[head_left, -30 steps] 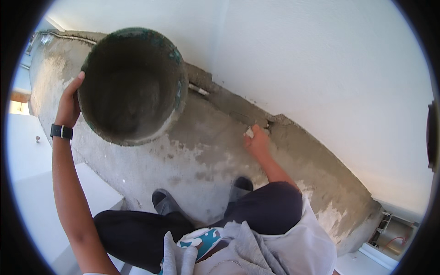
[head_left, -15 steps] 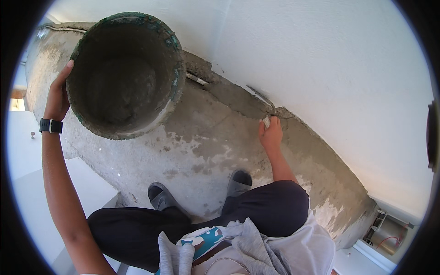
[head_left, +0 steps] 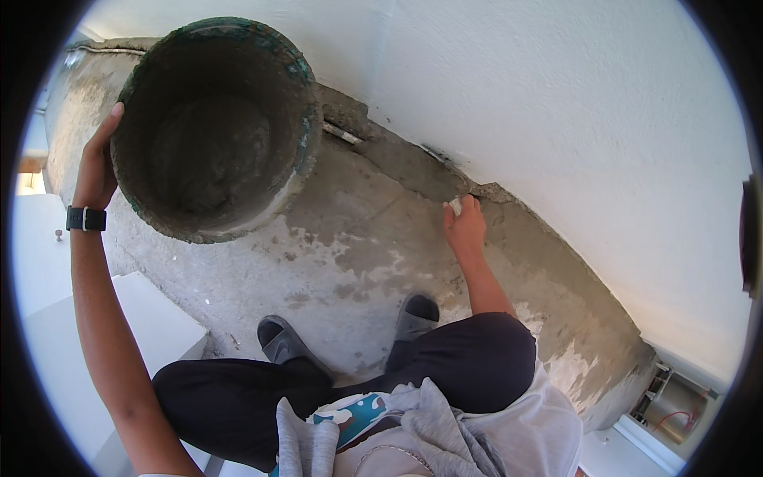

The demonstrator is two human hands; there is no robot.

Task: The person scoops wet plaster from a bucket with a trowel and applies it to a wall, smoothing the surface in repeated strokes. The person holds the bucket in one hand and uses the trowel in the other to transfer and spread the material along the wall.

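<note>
At the upper left, my left hand [head_left: 96, 167] grips the side and rim of a large round bucket [head_left: 304, 175], crusted dark gray and green, with gray cement-like material inside. My right hand [head_left: 467, 226] is closed around the pale handle of a trowel [head_left: 455, 205] near the foot of the white wall [head_left: 548, 111]. Its thin blade is hard to make out against a band of wet gray mortar [head_left: 405, 167] along that base.
A short pale pipe [head_left: 342, 132] lies in the broken wall base. Gray concrete floor [head_left: 342, 270] surrounds my sandaled feet [head_left: 278, 340]. A white step [head_left: 151, 318] stands at left; a boxy metal fixture [head_left: 668, 417] sits at lower right, and a dark object [head_left: 747, 234] at the right rim.
Since a second ago, the bucket and my left hand have shifted up and left. My right hand, with the trowel, has moved toward the wall base, then slightly left in the last half second.
</note>
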